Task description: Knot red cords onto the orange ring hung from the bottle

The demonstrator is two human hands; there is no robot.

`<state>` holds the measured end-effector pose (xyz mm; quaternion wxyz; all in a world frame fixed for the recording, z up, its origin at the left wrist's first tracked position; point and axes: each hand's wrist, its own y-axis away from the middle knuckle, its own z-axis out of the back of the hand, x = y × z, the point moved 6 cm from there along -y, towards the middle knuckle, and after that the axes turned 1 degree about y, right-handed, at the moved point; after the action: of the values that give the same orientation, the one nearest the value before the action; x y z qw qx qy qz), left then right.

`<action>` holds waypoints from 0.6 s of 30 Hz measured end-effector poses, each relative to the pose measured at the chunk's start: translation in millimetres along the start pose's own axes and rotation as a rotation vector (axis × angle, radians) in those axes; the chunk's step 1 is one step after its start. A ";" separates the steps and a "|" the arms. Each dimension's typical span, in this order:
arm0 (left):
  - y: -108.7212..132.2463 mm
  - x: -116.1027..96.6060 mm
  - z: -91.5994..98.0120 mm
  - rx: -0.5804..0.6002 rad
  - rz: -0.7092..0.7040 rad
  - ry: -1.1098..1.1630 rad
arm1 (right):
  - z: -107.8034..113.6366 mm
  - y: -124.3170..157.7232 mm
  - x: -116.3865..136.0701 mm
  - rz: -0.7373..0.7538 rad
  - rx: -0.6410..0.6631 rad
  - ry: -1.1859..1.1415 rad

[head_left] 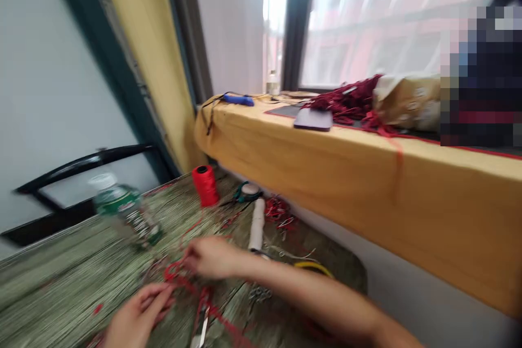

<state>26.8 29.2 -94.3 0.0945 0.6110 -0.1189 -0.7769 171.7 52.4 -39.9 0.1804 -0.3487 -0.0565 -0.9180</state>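
A loop of red cord (173, 270) runs between my two hands, just above a weathered wooden table (61, 283). My right hand (212, 258) reaches in from the right and pinches the loop with closed fingertips. At the lower left, my left hand (138, 312) is closed, thumb against fingers, at the cord's near side. More red strands trail down between the hands. Below them lies a shiny metal tool (201, 331), perhaps scissors, partly covered by red cord. Motion smears the fingers and the cord ends.
A red thread spool (206, 186) and a clear bottle with a green label (124, 209) stand on the table. Beyond the right forearm are a white roll (256, 225), red scraps (279, 212) and metal rings (260, 293). A cloth-covered table (326, 157) bears dark red cords (350, 98).
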 end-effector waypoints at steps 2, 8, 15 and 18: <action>9.5 -5.1 7.2 -0.030 0.011 0.043 | 8.4 2.9 -1.9 0.029 -0.018 -0.083; 24.3 -0.7 19.6 -0.100 -0.035 0.078 | 17.5 6.1 -17.4 0.074 0.050 -0.268; 25.7 -2.5 1.1 -0.037 0.028 0.208 | -17.1 7.1 -17.2 -0.065 0.327 -0.473; 24.3 0.2 -5.6 -0.054 0.057 0.234 | -14.8 4.4 -15.3 -0.005 0.198 -0.245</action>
<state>32.2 5.6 -88.4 0.1461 0.6911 -0.1033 -0.7003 174.8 49.4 -61.2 0.2033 -0.4385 -0.1690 -0.8590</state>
